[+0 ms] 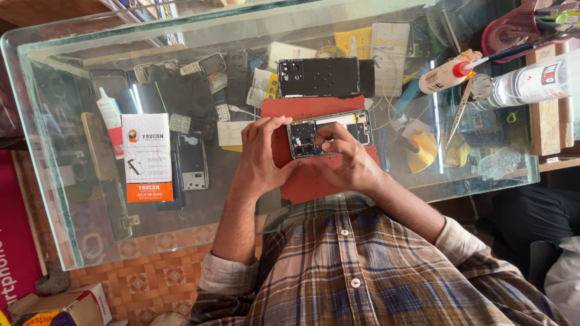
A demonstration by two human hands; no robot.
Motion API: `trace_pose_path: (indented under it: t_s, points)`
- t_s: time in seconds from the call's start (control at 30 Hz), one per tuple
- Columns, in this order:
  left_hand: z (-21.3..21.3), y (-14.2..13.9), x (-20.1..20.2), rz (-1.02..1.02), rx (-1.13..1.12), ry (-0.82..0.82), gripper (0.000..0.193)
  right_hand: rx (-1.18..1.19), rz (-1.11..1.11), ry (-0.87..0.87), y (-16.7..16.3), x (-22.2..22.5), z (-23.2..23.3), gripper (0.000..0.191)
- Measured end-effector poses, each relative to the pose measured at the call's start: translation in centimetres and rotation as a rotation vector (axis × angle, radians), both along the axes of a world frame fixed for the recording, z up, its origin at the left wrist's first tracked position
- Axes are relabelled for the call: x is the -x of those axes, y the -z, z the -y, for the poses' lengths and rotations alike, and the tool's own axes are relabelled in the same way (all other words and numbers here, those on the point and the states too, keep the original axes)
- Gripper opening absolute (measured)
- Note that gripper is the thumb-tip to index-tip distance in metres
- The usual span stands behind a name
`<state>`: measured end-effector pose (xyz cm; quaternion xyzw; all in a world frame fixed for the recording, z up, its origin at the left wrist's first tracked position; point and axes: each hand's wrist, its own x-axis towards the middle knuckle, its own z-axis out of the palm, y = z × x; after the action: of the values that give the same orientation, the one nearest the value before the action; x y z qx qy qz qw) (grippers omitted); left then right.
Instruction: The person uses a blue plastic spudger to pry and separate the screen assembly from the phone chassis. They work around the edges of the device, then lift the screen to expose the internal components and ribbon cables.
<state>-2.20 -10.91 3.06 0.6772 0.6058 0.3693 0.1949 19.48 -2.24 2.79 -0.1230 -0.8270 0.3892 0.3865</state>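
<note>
An opened smartphone [338, 124] with its back removed lies on a red mat [314, 181] on the glass table. My left hand [260, 160] grips the phone's left end, thumb on its edge. My right hand [344, 160] rests on the phone's middle, fingertips pinched over the exposed inner parts; whether they hold a small piece is hidden. The phone's black back cover [319, 77] lies just beyond the mat.
The glass table [54, 151] has many phone parts beneath it. A white and orange box [147, 158] lies at left. At right are a glue bottle [447, 72], tweezers [460, 111], a clear spray bottle [531, 81], yellow tape [423, 151] and a red basket [519, 24].
</note>
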Motion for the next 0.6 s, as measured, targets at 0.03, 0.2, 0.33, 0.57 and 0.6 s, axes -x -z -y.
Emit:
trace_pose_path:
  t_s: [0.03,0.2,0.33,0.57,0.6]
  points:
    - [-0.1,0.0,0.0,0.005,-0.010,0.003,0.091,0.026,0.036,0.002,-0.1,0.0,0.0,0.070]
    - [0.0,0.0,0.1,0.011,-0.022,0.003,0.089,-0.047,-0.045,-0.169,-0.8,0.1,-0.2,0.070]
    - [0.0,-0.1,0.0,-0.003,0.005,0.002,0.089,-0.003,0.028,0.036,-1.1,0.4,0.1,0.071]
    - [-0.1,-0.1,0.0,0.003,-0.005,0.001,0.090,-0.085,-0.031,-0.011,-0.8,0.4,-0.1,0.074]
    - [-0.1,0.0,0.0,-0.004,-0.004,0.000,0.089,-0.088,-0.030,0.042,-0.7,0.4,0.0,0.077]
